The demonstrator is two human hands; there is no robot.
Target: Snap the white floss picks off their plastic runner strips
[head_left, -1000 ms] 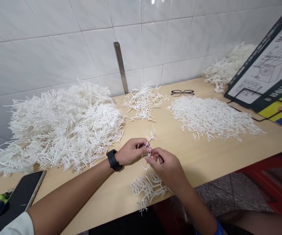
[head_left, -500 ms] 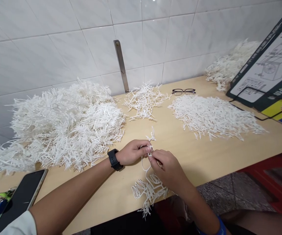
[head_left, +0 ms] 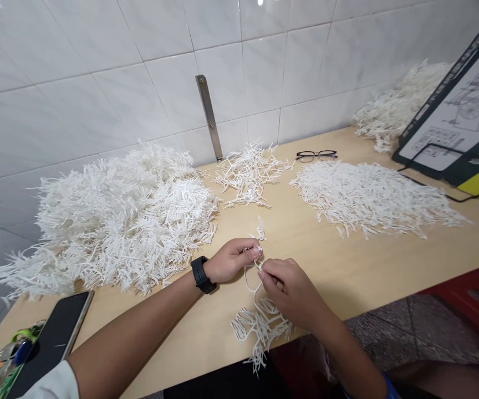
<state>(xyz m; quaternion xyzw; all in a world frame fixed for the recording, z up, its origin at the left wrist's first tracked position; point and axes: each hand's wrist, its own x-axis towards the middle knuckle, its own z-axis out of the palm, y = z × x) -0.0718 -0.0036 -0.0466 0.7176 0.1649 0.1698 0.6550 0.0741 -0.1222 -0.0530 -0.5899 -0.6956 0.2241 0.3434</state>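
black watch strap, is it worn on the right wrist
No, the black watch strap circles the wrist of the left hand, the hand nearer the large white pile.

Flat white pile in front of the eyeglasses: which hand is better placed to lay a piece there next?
Right, probably. The right hand is nearer the flat white pile, with bare tabletop between; the left hand would likely have to reach past it. Both pinch the white branched strand.
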